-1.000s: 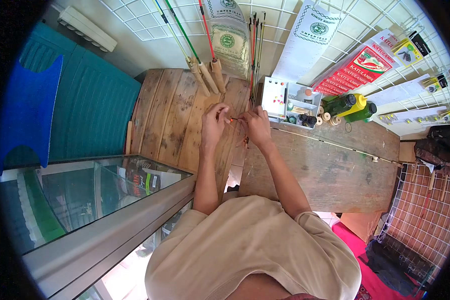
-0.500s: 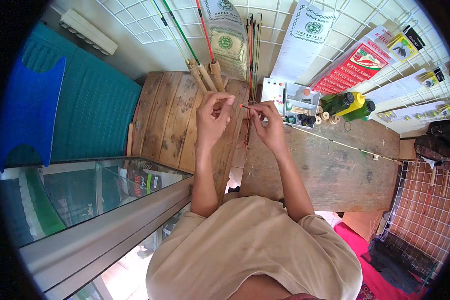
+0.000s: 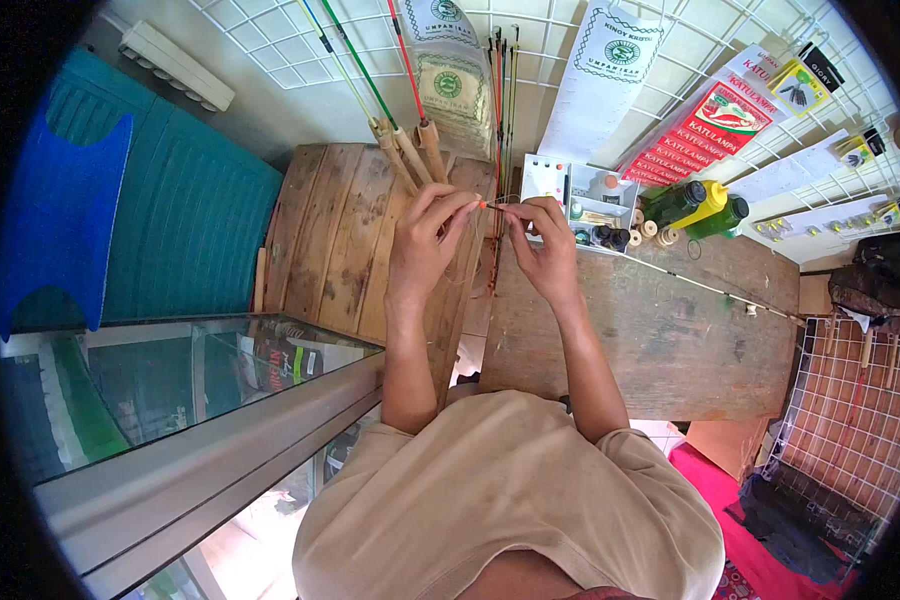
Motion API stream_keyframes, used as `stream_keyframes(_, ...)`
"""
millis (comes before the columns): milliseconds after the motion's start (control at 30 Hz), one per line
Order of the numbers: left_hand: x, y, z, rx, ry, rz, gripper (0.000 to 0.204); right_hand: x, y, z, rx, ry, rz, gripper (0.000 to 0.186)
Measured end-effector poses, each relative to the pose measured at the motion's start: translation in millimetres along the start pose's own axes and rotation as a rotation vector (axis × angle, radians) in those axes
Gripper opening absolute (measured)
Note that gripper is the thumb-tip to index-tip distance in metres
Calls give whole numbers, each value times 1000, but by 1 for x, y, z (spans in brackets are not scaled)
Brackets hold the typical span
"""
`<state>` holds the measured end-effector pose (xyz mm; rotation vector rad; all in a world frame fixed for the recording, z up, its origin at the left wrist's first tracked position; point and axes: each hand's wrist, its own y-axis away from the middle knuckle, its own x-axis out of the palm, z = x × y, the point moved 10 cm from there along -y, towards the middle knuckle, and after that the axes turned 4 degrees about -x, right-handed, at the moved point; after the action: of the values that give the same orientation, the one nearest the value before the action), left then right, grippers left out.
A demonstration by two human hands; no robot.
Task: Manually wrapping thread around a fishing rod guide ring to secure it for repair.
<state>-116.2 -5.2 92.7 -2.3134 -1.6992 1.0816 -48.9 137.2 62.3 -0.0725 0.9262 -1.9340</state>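
Both of my hands are raised over the gap between two wooden surfaces. My left hand [image 3: 429, 245] has thumb and fingers pinched at the orange tip of a small dark stick-like piece [image 3: 493, 208], apparently with a fine pale line; exactly what it grips is too small to tell. My right hand [image 3: 540, 240] pinches the dark end of that piece. Just beyond them are cork-handled rods [image 3: 429, 150], a bundle of thin rods [image 3: 502, 120] and a white compartment box [image 3: 547, 182] of small parts.
Dark and yellow bottles [image 3: 712, 205] and wooden spools [image 3: 656, 233] stand at the back right; a thin rod [image 3: 700, 286] lies across the right wooden top [image 3: 650, 350]. A glass cabinet [image 3: 140, 390] borders my left. Packets [image 3: 705, 135] hang on wire grid.
Both hands have shifted up and forward. My left hand was apart from the orange-tipped piece half a second ago and now meets it; my right hand has turned and still pinches it.
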Motion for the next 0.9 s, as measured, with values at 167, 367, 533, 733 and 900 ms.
stream_keyframes(167, 1, 0, -4, 42, -39, -1, 13, -2, -2, 1, -7, 17, 5, 17)
stream_keyframes(367, 1, 1, -2, 44, -71, 8, 14, -1, -2, 2, 13, 3, 11, 18)
stream_keyframes(533, 2, 0, -5, 87, -120, 12, 15, 0, -2, 1, 10, 8, 19, 18)
stream_keyframes(733, 4, 0, -4, 32, -159, 48, 18, -1, -4, 3, 2, 1, 16, 19)
stream_keyframes(900, 2, -1, -5, 48, -123, 27, 19, 1, -5, 8, -16, 30, 61, 18)
